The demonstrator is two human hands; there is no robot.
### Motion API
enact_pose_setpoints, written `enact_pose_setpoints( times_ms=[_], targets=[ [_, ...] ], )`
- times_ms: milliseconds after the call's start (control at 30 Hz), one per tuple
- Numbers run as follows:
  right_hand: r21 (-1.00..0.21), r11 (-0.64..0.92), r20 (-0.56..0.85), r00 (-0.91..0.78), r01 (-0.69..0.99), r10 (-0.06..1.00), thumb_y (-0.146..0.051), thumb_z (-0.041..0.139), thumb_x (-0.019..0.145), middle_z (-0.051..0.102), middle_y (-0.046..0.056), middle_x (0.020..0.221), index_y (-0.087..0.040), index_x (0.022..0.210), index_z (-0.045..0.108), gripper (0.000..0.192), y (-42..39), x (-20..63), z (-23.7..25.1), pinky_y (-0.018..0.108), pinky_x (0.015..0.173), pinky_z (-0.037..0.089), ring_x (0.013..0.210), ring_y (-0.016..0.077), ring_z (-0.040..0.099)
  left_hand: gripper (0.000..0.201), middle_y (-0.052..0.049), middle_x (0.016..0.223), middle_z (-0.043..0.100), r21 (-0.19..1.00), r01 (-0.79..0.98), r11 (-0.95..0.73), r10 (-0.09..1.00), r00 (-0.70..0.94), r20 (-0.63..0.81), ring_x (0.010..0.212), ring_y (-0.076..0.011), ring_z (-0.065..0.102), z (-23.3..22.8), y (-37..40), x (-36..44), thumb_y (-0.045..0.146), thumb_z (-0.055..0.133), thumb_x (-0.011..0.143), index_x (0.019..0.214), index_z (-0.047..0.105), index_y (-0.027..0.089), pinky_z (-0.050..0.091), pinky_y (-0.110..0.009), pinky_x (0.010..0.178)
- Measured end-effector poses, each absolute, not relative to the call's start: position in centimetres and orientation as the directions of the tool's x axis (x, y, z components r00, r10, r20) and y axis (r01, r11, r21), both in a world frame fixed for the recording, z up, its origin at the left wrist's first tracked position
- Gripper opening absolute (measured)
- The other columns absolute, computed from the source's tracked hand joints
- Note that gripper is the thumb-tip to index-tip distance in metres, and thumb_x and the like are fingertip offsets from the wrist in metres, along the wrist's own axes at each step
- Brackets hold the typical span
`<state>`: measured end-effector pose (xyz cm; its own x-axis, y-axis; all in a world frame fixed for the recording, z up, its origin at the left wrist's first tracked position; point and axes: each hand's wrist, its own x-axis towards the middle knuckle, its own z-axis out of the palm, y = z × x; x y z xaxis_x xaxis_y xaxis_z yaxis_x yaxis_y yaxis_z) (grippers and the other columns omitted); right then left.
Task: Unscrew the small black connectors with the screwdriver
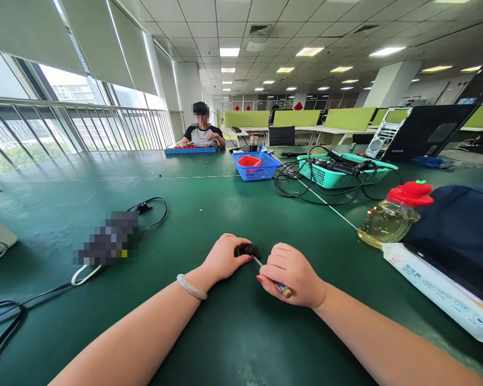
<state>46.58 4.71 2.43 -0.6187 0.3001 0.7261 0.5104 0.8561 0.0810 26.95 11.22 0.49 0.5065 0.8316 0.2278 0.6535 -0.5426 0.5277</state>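
Left hand: the left hand (224,259) is resting on the green table (209,332), fingers curled and pinching a small black part (247,250) against the surface; a pale bangle (190,287) is sitting on the wrist.
Right hand: the right hand (293,275) is closing into a fist around a thin screwdriver (274,280), whose brass-coloured end is sticking out toward the camera and whose metal tip is pointing into the black part.
Black part: it is lying on the table between the two hands, touching the left fingertips.
Right side: a bottle with a red cap (392,217) is lying tilted beside a dark blue bag (459,225).
Further back: a blue basket (254,166) and a teal basket (338,172) full of cables are sitting well apart from the hands.
Far end: another person (202,131) is sitting at a blue tray (189,150).
Left side: a black cable (153,212) is trailing across the table.
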Motion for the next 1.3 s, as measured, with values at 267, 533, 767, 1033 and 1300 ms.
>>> enact_pose_setpoints(
  times_ms=[267,533,767,1033,1300],
  targets=[
    [0.112,0.859,0.581,-0.734,0.499,0.350,-0.024,0.054,0.087,0.048,-0.001,0.054,-0.020,0.057,0.053,0.031,4.6,46.0,1.6,0.029,0.056,0.028,0.053,0.0129,0.037,0.033,-0.004,0.107,0.073,0.427,0.659,-0.619,0.782,0.563,0.267,0.108,-0.0257,0.057,0.5,11.1,27.1,0.028,0.068,0.081,0.114,0.068,0.023,0.045,-0.041,0.099],
    [0.095,0.861,0.544,-0.750,0.500,0.376,-0.023,0.054,0.085,0.051,0.000,0.053,-0.020,0.055,0.054,0.030,4.6,45.8,1.2,0.029,0.057,0.029,0.052,0.0128,0.038,0.033,-0.004,0.109,0.073,0.445,0.655,-0.610,0.788,0.562,0.253,0.107,-0.0252,0.058,0.8,10.9,27.0,0.027,0.066,0.081,0.114,0.068,0.023,0.047,-0.041,0.098],
    [-0.129,0.847,0.563,-0.665,0.516,0.490,-0.026,0.056,0.086,0.050,-0.001,0.053,-0.020,0.058,0.054,0.028,4.8,46.2,1.1,0.027,0.055,0.029,0.051,0.0120,0.037,0.032,-0.004,0.106,0.073,0.422,0.651,-0.631,0.773,0.576,0.266,0.107,-0.0254,0.057,0.7,11.1,27.0,0.028,0.066,0.081,0.113,0.067,0.023,0.046,-0.041,0.098],
    [-0.315,0.789,0.537,-0.586,0.528,0.607,-0.022,0.048,0.090,0.049,-0.002,0.052,-0.020,0.056,0.047,0.034,5.0,46.8,1.8,0.026,0.054,0.028,0.051,0.0114,0.038,0.031,-0.002,0.105,0.072,0.420,0.642,-0.642,0.763,0.585,0.275,0.103,-0.0242,0.058,0.5,11.3,27.1,0.031,0.067,0.081,0.111,0.066,0.024,0.047,-0.040,0.096],
    [-0.325,0.789,0.552,-0.573,0.521,0.606,-0.023,0.049,0.089,0.044,-0.003,0.051,-0.019,0.055,0.045,0.034,5.1,46.7,1.8,0.025,0.054,0.028,0.051,0.0110,0.035,0.038,-0.004,0.113,0.070,0.407,0.657,-0.635,0.770,0.583,0.260,0.112,-0.0256,0.055,0.2,11.3,27.1,0.031,0.065,0.083,0.120,0.063,0.023,0.044,-0.042,0.102]
  ],
)
